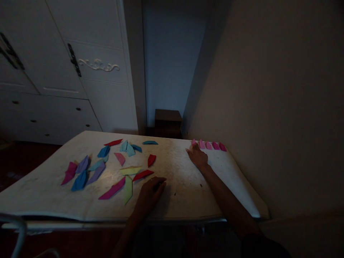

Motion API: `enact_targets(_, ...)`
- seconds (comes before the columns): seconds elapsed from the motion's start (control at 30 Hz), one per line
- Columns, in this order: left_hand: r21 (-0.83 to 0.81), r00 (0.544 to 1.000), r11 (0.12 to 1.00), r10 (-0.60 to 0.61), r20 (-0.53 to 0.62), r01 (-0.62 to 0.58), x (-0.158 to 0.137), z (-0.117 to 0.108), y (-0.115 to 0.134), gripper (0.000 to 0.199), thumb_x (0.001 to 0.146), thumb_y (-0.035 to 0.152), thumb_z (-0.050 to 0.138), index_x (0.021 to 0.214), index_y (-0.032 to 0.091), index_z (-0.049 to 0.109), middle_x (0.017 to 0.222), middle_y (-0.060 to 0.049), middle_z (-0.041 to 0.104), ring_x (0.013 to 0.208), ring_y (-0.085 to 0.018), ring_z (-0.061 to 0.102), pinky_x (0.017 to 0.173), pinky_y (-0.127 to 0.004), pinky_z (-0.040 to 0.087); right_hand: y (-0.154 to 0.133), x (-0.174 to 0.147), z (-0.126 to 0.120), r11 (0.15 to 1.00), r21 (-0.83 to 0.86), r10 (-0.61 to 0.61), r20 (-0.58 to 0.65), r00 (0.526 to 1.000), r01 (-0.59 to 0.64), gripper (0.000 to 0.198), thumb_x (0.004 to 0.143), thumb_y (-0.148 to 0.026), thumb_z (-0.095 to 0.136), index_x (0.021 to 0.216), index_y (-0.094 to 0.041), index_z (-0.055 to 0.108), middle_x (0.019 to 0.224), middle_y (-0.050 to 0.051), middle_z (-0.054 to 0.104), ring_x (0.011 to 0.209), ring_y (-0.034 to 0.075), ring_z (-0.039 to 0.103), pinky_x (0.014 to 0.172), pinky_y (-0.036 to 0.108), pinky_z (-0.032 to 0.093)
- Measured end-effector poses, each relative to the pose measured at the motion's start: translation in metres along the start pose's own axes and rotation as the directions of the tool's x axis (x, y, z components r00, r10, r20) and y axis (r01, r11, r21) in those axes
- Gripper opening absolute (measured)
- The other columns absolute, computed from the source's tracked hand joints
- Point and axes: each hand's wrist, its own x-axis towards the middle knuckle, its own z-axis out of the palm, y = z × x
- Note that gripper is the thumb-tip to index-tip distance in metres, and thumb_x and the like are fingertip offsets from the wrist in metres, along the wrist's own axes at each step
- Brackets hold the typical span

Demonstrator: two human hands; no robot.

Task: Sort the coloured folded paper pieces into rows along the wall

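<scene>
Left hand (151, 191) flat, empty, beside red fold (142, 175); right hand (197, 156) open on leftmost pink piece (194, 142) of far-edge row; grip unclear.

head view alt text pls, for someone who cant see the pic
A person's right hand reaches to the left end of a row of pink folded papers at the far edge of a white table, while the left hand rests flat near scattered folded papers in blue, purple, red, green and magenta. The room is dim, with a white cabinet behind.

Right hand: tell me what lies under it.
The right hand rests flat on the white table, fingertips at the end of the pink paper row. Whether a piece lies beneath the fingers is hidden.
</scene>
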Motion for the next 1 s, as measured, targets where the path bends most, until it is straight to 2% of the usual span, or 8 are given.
enact_targets(0.07, -0.007, 1.0, 1.0, -0.004, -0.004, 0.004, 0.0, 0.0, 0.001, 0.03, 0.087, 0.041, 0.052, 0.098, 0.02, 0.071, 0.099, -0.008, 0.073, 0.092, -0.023, 0.067, 0.083, -0.038, 0.052, -0.002, -0.005, -0.002, 1.0, 0.023, -0.012, -0.018, 1.0, 0.013, 0.067, 0.098, -0.055, 0.019, 0.148, -0.012, 0.031, 0.152, 0.022, 0.033, 0.098, 0.03, 0.066, 0.079, 0.044, 0.052)
enact_targets(0.17, -0.018, 1.0, 1.0, 0.0, -0.005, 0.0, 0.0, 0.0, 0.001, 0.029, 0.087, 0.04, 0.052, 0.097, 0.02, 0.071, 0.097, -0.007, 0.073, 0.09, -0.023, 0.067, 0.082, -0.037, 0.053, -0.008, -0.016, -0.004, 0.995, 0.084, -0.055, -0.056, 0.997, 0.06, 0.056, 0.099, -0.047, 0.026, 0.143, -0.017, 0.041, 0.145, 0.016, 0.045, 0.099, 0.027, 0.065, 0.082, 0.041, 0.052)
enact_targets(0.3, -0.026, 1.0, 1.0, 0.015, -0.014, -0.015, -0.002, 0.001, 0.0, 0.027, 0.087, 0.036, 0.053, 0.097, 0.02, 0.071, 0.096, -0.007, 0.074, 0.088, -0.022, 0.067, 0.08, -0.035, 0.053, -0.02, -0.032, -0.002, 0.969, 0.168, -0.168, -0.087, 0.982, 0.181, 0.039, 0.098, -0.034, 0.036, 0.13, -0.025, 0.055, 0.132, 0.007, 0.057, 0.101, 0.02, 0.064, 0.086, 0.031, 0.05)
enact_targets(0.37, -0.032, 1.0, 0.999, 0.005, -0.015, -0.005, -0.002, 0.002, -0.001, 0.026, 0.087, 0.035, 0.054, 0.098, 0.019, 0.072, 0.096, -0.007, 0.074, 0.088, -0.021, 0.067, 0.08, -0.034, 0.053, -0.028, -0.042, 0.002, 0.921, 0.251, -0.271, -0.136, 0.953, 0.298, 0.035, 0.097, -0.027, 0.038, 0.125, -0.024, 0.059, 0.125, 0.006, 0.06, 0.105, 0.018, 0.062, 0.09, 0.028, 0.049)
enact_targets(0.47, -0.025, 1.0, 1.0, 0.004, -0.01, -0.004, -0.003, 0.004, -0.001, 0.024, 0.088, 0.031, 0.054, 0.099, 0.019, 0.071, 0.097, -0.006, 0.074, 0.088, -0.02, 0.067, 0.082, -0.034, 0.051, -0.04, -0.06, 0.007, 0.793, 0.376, -0.425, -0.223, 0.878, 0.479, 0.033, 0.095, -0.021, 0.038, 0.117, -0.021, 0.064, 0.114, 0.006, 0.064, 0.105, 0.016, 0.061, 0.092, 0.026, 0.049)
enact_targets(0.57, -0.005, 1.0, 1.0, 0.022, -0.006, -0.022, -0.004, 0.004, 0.0, 0.024, 0.088, 0.029, 0.054, 0.099, 0.018, 0.072, 0.097, -0.007, 0.073, 0.089, -0.021, 0.066, 0.083, -0.034, 0.05, -0.05, -0.077, 0.007, 0.685, 0.451, -0.507, -0.268, 0.819, 0.572, 0.032, 0.095, -0.022, 0.039, 0.113, -0.021, 0.066, 0.107, 0.006, 0.065, 0.1, 0.017, 0.062, 0.089, 0.029, 0.051)
enact_targets(0.7, -0.002, 0.999, 0.999, 0.038, -0.001, -0.038, -0.006, 0.004, 0.002, 0.023, 0.088, 0.028, 0.055, 0.1, 0.018, 0.072, 0.095, -0.007, 0.073, 0.087, -0.02, 0.066, 0.082, -0.033, 0.05, -0.055, -0.094, 0.005, 0.607, 0.515, -0.542, -0.289, 0.789, 0.605, 0.033, 0.095, -0.025, 0.039, 0.117, -0.022, 0.064, 0.107, 0.008, 0.064, 0.099, 0.019, 0.062, 0.09, 0.034, 0.051)
enact_targets(1.0, -0.029, 0.998, 0.998, 0.06, -0.021, -0.061, -0.013, 0.001, 0.004, 0.021, 0.087, 0.025, 0.055, 0.096, 0.018, 0.073, 0.088, -0.006, 0.073, 0.079, -0.019, 0.065, 0.075, -0.031, 0.049, -0.062, -0.107, 0.014, 0.604, 0.472, -0.594, -0.271, 0.758, 0.642, 0.035, 0.097, -0.025, 0.035, 0.125, -0.024, 0.057, 0.111, 0.009, 0.061, 0.098, 0.02, 0.063, 0.087, 0.036, 0.054)
